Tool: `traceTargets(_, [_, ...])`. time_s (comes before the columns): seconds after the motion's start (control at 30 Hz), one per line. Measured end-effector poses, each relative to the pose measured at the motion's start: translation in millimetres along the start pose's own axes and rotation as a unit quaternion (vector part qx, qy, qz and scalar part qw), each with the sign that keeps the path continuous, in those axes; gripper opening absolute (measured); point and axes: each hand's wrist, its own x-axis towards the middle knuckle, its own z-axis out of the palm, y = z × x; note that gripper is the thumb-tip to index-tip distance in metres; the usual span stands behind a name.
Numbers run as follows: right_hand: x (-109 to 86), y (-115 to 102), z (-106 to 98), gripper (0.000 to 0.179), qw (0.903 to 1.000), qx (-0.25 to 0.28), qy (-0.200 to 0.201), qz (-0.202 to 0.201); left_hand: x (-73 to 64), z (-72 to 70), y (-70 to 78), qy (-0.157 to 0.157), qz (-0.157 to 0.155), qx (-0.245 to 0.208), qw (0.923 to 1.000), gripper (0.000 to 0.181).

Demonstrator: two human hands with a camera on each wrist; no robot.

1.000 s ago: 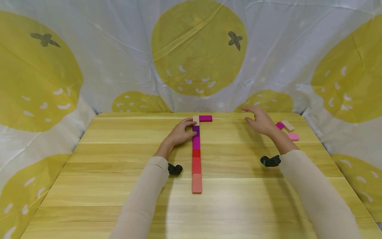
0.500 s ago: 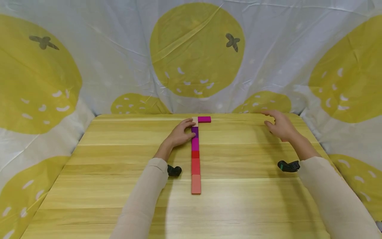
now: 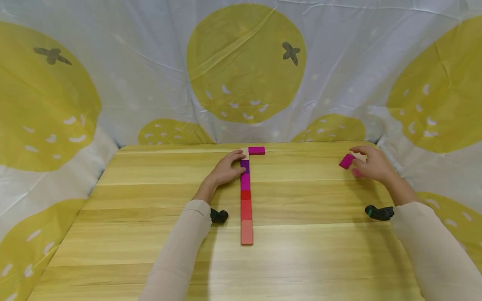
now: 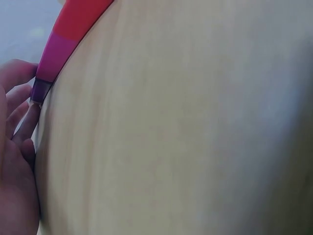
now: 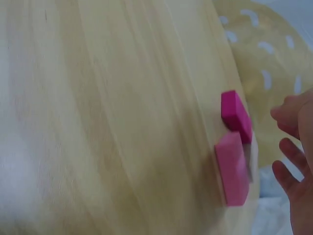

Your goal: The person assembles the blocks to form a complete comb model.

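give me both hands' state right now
Left hand: open, touching the block row.
Right hand: open, holding nothing, near the loose blocks.

Ten blocks [image 3: 246, 209]: six in a middle column [image 3: 245, 182], one beside its far end, three at right; two hands [image 3: 227, 168] [image 3: 376, 166], two black devices [image 3: 379, 212], one counter [image 3: 308, 259]

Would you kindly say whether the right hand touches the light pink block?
Apart: the right wrist view shows fabric between the right hand and light pink block.

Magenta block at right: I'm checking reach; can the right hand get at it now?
Probably yes: the right hand is close and nothing lies on the magenta block; the pink block sits beside it.
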Motion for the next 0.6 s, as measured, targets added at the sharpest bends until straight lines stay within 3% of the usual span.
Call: traceTargets(0.6, [-28.6, 39.8, 3.0, 0.035, 0.9985, -0.022, -0.020, 0.046, -0.4, 2.1, -0.6, 0.007, 0.001, 0.001, 1.0000, 0.053])
